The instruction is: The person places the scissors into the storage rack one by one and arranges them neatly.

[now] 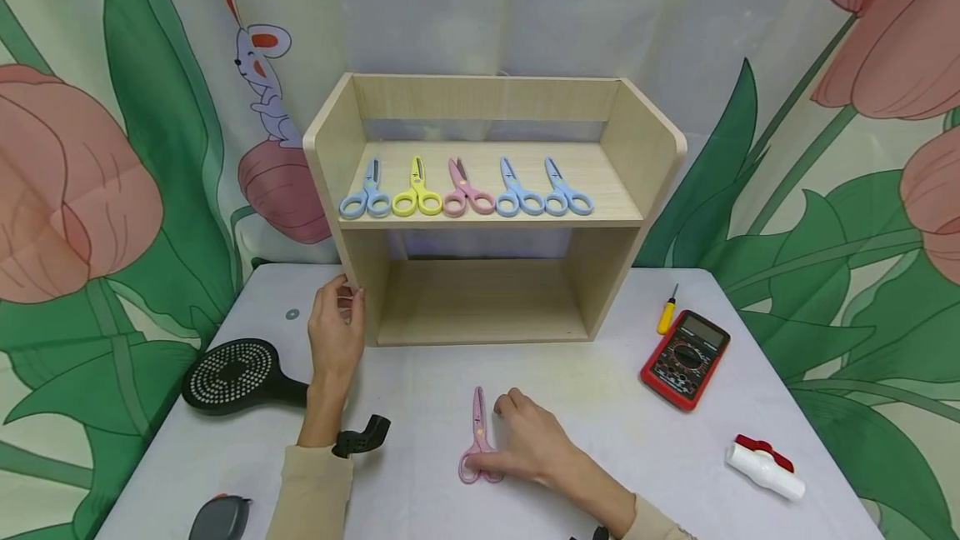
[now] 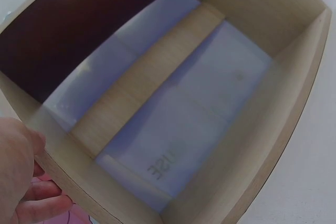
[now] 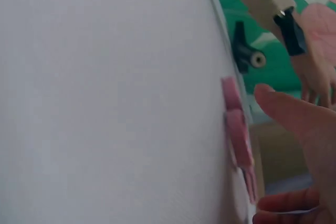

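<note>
My left hand (image 1: 336,332) rests at the left side panel of a light wooden two-tier shelf (image 1: 480,302). In the left wrist view, the thumb of that hand (image 2: 21,177) lies at the panel's edge and the other fingers are outside it. On the table, pink scissors (image 1: 478,432) lie flat, blades towards the shelf. My right hand (image 1: 534,440) is spread beside them, its thumb overlapping the handle loops in the head view. The right wrist view shows the pink scissors (image 3: 239,135) between spread thumb and fingers, ungripped.
Along the upper tier lie several scissors: blue (image 1: 367,190), yellow (image 1: 417,190) and pink (image 1: 467,190) among them. A black shower head (image 1: 240,377) and dark grey object (image 1: 220,518) are left; a yellow screwdriver (image 1: 666,315), red multimeter (image 1: 686,359) and white valve (image 1: 765,470) right.
</note>
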`<action>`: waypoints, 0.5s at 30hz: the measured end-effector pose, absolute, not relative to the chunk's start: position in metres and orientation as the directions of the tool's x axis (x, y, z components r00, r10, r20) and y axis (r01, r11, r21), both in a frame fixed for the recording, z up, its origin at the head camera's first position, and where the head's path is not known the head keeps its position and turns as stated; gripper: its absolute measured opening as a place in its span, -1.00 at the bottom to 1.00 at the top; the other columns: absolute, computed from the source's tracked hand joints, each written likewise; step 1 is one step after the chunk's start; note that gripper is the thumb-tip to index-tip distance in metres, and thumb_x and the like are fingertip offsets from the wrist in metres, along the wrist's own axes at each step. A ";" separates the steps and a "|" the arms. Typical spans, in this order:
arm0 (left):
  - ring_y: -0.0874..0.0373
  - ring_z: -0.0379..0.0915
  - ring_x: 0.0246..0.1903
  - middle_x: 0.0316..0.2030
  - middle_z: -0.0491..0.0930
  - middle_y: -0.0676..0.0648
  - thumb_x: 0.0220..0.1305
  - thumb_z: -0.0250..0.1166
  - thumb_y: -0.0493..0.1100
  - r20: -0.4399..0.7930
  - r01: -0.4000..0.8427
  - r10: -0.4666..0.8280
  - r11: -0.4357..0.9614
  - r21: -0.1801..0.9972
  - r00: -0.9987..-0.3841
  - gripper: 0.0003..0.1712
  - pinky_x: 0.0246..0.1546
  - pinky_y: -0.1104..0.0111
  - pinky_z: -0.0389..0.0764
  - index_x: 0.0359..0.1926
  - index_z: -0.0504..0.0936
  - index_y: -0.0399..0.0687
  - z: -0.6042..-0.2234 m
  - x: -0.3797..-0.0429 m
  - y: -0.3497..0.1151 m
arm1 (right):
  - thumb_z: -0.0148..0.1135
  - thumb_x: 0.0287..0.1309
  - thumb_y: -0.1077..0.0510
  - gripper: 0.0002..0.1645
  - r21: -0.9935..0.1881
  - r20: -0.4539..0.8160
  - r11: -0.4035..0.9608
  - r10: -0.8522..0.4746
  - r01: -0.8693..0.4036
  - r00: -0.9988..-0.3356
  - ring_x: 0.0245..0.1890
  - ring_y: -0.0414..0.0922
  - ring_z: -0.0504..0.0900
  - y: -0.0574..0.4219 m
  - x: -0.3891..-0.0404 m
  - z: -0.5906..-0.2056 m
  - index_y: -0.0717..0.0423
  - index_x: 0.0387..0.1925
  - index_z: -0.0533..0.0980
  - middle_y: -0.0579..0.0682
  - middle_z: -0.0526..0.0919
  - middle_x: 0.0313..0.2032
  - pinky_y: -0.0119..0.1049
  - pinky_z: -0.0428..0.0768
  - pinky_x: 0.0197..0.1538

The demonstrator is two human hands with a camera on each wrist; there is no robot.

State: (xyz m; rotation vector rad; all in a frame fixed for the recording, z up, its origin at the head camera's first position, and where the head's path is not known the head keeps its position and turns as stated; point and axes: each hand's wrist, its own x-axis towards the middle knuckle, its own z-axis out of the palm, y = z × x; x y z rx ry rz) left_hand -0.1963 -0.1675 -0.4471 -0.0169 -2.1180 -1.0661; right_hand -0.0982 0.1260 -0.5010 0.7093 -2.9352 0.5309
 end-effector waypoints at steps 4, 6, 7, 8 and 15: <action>-0.12 0.61 -0.19 -0.12 0.55 -0.32 0.41 0.24 -0.22 0.629 0.324 -0.302 0.655 0.683 -0.716 -0.61 -0.22 0.02 0.75 0.17 0.48 -0.32 -0.448 -0.196 -0.168 | 0.29 -0.33 -0.73 0.06 -0.247 0.120 0.836 -0.475 -0.490 -0.872 -0.50 -0.33 0.29 0.119 -0.091 -0.507 0.11 -0.18 0.56 -0.19 0.41 -0.39 -0.44 0.48 -0.49; -0.12 0.61 -0.19 -0.12 0.55 -0.32 0.42 0.24 -0.22 0.630 0.324 -0.304 0.654 0.683 -0.715 -0.62 -0.22 0.02 0.74 0.17 0.48 -0.31 -0.449 -0.197 -0.168 | 0.30 -0.27 -0.69 -0.03 -0.219 0.123 0.834 -0.490 -0.506 -0.863 -0.51 -0.34 0.26 0.116 -0.089 -0.507 0.08 -0.23 0.55 -0.20 0.39 -0.41 -0.49 0.42 -0.52; -0.12 0.61 -0.19 -0.12 0.55 -0.32 0.42 0.24 -0.22 0.630 0.324 -0.305 0.654 0.684 -0.714 -0.62 -0.22 0.02 0.74 0.17 0.48 -0.31 -0.449 -0.197 -0.168 | 0.32 -0.22 -0.64 -0.11 -0.210 0.135 0.833 -0.495 -0.513 -0.859 -0.51 -0.34 0.25 0.115 -0.088 -0.507 0.07 -0.28 0.55 -0.21 0.39 -0.42 -0.51 0.39 -0.54; -0.13 0.61 -0.18 -0.12 0.55 -0.32 0.42 0.24 -0.22 0.629 0.323 -0.305 0.653 0.685 -0.715 -0.62 -0.22 0.01 0.74 0.17 0.48 -0.31 -0.449 -0.197 -0.168 | 0.35 -0.19 -0.59 -0.19 -0.199 0.148 0.831 -0.498 -0.519 -0.854 -0.52 -0.35 0.24 0.114 -0.087 -0.507 0.05 -0.32 0.54 -0.21 0.38 -0.43 -0.52 0.35 -0.56; -0.14 0.61 -0.18 -0.12 0.55 -0.33 0.41 0.24 -0.23 0.623 0.323 -0.303 0.649 0.689 -0.721 -0.62 -0.22 0.01 0.75 0.17 0.48 -0.32 -0.448 -0.196 -0.167 | 0.46 -0.18 -0.34 -0.45 -0.165 0.221 0.826 -0.501 -0.539 -0.837 -0.56 -0.37 0.21 0.113 -0.084 -0.505 -0.01 -0.50 0.49 -0.20 0.35 -0.47 -0.54 0.22 -0.62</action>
